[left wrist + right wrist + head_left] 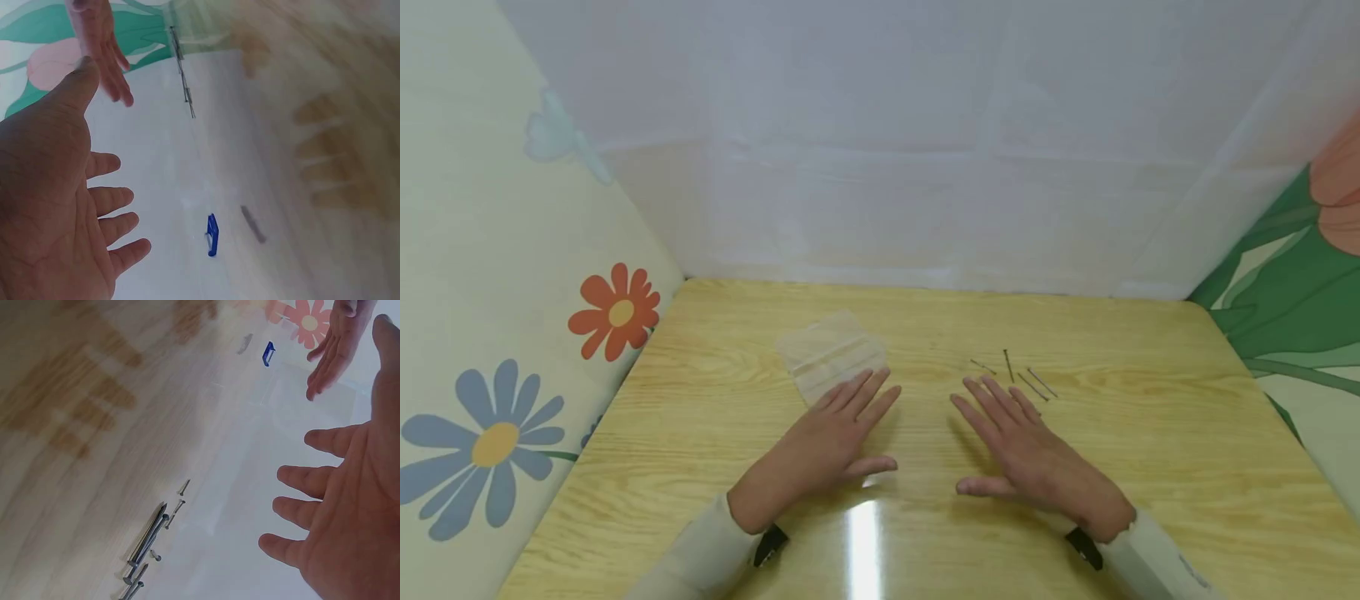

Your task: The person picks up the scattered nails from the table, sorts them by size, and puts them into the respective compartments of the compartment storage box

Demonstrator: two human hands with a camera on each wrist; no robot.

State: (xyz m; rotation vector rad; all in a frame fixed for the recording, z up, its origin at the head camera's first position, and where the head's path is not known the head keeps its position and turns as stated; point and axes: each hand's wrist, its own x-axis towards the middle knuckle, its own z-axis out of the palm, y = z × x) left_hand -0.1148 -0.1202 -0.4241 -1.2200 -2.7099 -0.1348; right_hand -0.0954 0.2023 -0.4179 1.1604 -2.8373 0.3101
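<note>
Several nails (150, 541) and a clear plastic bag (831, 354) lie on a wood-grain worktop (970, 542), with a left hand (831, 442) and a right hand (1026, 446) above it.
The left hand has straight fingers and its thumb pointing across toward the right hand; the plastic bag lies flat just past its fingertips, partly hidden by them in the head view. The right hand mirrors it, fingers straight, with the nails scattered just beyond its fingertips and to their right.

Probably nails (1009, 366) near right fingers (998, 405)
</note>
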